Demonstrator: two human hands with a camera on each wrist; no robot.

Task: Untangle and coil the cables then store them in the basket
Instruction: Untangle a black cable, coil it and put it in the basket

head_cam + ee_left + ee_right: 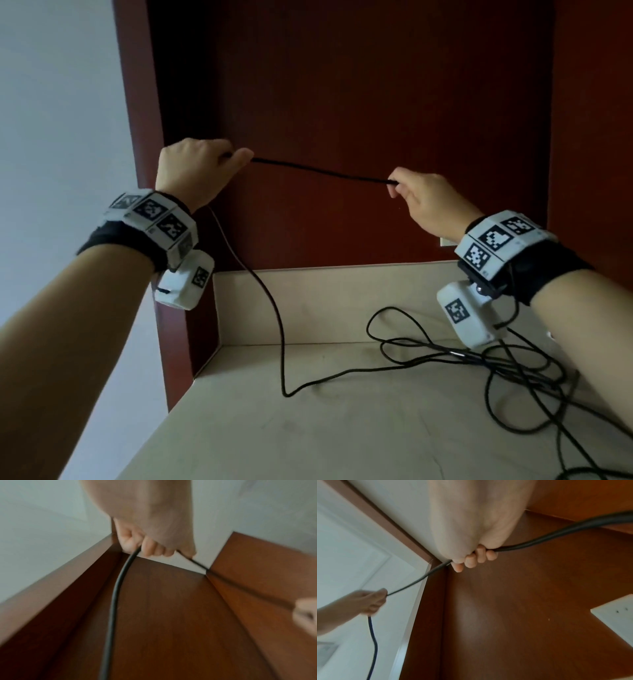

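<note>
Black cable (pixel 322 171) stretched near-taut between both hands, held up in front of the dark red-brown wood back panel (pixel 359 102), sloping slightly down toward 3 o'clock. Left hand (pixel 198 168) at about 9 o'clock of centre in the head view, fist curled round the cable, thumb and forefinger pinching where it exits; left wrist view shows the fingers (pixel 150 549) wrapped over the cable (pixel 116 595), which drops down out of the fist. Right hand (pixel 424 202) at about 3 o'clock, fingers curled, pinching the cable at the fingertips; right wrist view shows fingertips (pixel 479 557) closed round the cable (pixel 539 539), with a second black run alongside it leaving toward 2 o'clock, blurred. From the left hand the cable hangs down to the beige countertop (pixel 274 428), bends at a low point near 6 o'clock, then runs toward 4 o'clock into a loose tangle of black cable loops (pixel 479 359) lying on the counter under the right wrist. Can't tell how many separate cables are in the tangle. Both wrists carry black bands with white marker-tagged camera units (pixel 185 281). White wall socket plate (pixel 614 615) on the panel at 4 o'clock in the right wrist view. White wall (pixel 58 120) left of the panel. No basket visible in any view.
</note>
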